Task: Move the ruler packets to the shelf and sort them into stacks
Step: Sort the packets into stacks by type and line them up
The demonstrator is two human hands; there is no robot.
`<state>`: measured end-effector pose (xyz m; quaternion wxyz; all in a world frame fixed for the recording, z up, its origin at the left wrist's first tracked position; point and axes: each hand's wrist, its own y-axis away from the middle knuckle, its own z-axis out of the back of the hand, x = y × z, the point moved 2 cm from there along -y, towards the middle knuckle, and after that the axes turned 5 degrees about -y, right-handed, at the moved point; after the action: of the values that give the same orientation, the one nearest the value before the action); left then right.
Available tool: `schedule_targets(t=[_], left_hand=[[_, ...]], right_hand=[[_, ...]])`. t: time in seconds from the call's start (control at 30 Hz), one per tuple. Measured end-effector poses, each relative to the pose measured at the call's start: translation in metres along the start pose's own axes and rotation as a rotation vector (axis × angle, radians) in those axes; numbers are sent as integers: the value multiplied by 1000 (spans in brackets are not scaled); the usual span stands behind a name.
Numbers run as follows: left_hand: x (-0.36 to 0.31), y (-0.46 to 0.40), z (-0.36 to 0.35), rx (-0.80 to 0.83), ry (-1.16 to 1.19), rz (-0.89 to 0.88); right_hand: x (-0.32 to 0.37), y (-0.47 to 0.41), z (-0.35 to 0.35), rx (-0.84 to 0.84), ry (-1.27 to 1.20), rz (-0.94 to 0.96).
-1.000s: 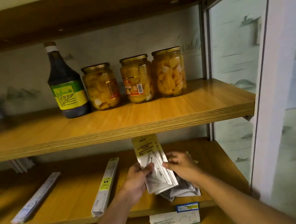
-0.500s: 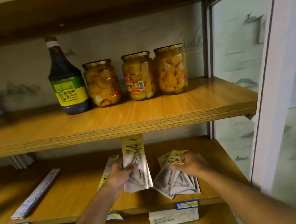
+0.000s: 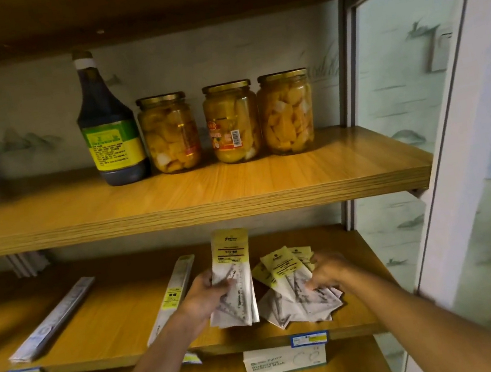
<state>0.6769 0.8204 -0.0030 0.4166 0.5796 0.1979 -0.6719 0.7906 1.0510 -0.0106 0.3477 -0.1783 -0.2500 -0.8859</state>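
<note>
on middle shelf [image 3: 105, 321]: left hand [image 3: 203, 294] grips upright packet [image 3: 232, 278]; right hand [image 3: 327, 270] presses fanned packets [image 3: 288, 287], fingertips hidden.

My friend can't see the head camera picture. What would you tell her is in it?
A person's left hand holds a bundle of ruler packets upright, while the right hand rests on a fanned pile of packets on a wooden shelf. Above stand a dark bottle and three jars.

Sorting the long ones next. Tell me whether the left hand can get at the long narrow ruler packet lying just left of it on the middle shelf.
Probably not yet: the left hand lies right beside the long narrow ruler packet, nothing between them, but its grip is full with a white set-square packet bundle.
</note>
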Motion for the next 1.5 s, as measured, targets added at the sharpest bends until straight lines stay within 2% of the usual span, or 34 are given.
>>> schedule_targets(t=[0.37,0.57,0.63,0.87,1.13,1.3,1.5], left_hand=[[10,2,3,8,96,8],[-3,6,-10,15,163,-11],[-9,7,-16,15,166,-20],[-11,8,-21,-17,193,-12],[-12,12,-9,16,236,-55],[-9,15,-18,82,256,-54],[-7,14,-28,62,273,-62]], right_hand=[[-16,9,7,46,-296,64],[-11,13,19,-78,-510,173],[-1,20,19,-67,-565,227],[23,33,8,-43,-607,360],[14,31,12,-125,-667,309],[29,44,1,-14,-733,355],[45,49,-15,67,-687,404]])
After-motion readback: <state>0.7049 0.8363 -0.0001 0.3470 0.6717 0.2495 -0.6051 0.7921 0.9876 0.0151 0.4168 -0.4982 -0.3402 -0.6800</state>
